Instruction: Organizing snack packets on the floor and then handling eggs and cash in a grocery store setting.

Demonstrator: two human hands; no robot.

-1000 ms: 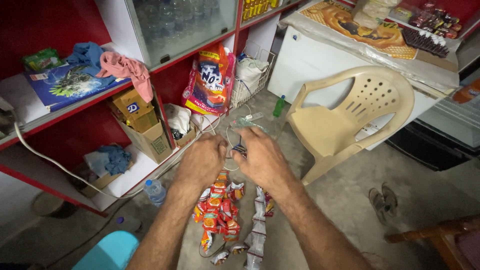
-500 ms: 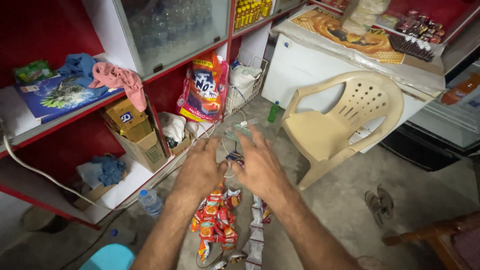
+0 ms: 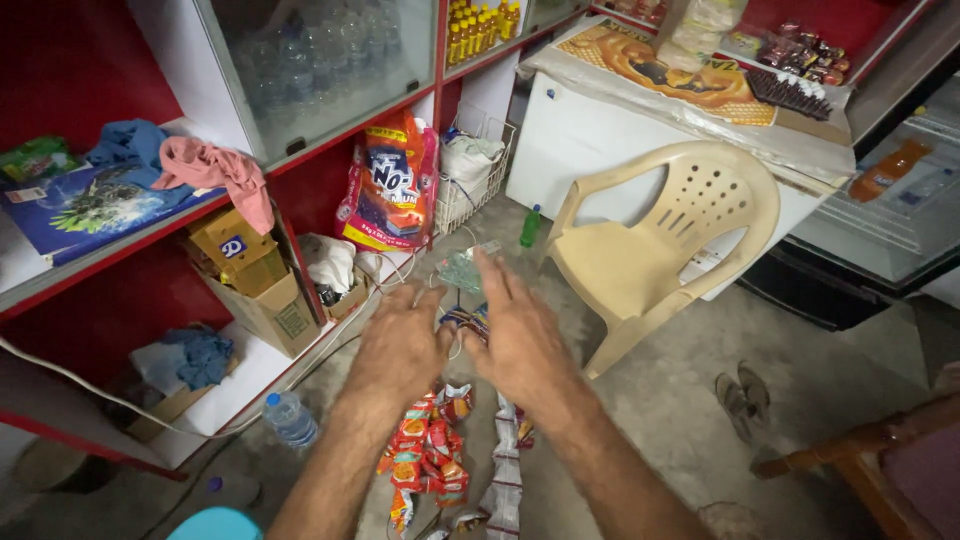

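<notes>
My left hand (image 3: 400, 345) and my right hand (image 3: 515, 335) are held close together in front of me, backs toward the camera. Between them they grip the top of hanging strips of small snack sachets. A red and orange sachet strip (image 3: 425, 460) dangles under the left hand. A silver and white sachet strip (image 3: 505, 480) hangs under the right hand. The right hand's fingers are spread upward while thumb and palm stay at the bunch. A clear plastic wrapper (image 3: 460, 268) shows just beyond the fingertips.
A beige plastic chair (image 3: 660, 240) stands to the right by a white chest freezer (image 3: 600, 140). Red shelves on the left hold cardboard boxes (image 3: 250, 280), cloths and a big red detergent bag (image 3: 385, 185). A water bottle (image 3: 290, 418) lies on the floor.
Both hands have risen slightly with the sachet strips, and the right hand's fingers have opened out. The view has tilted a little downward and left.
</notes>
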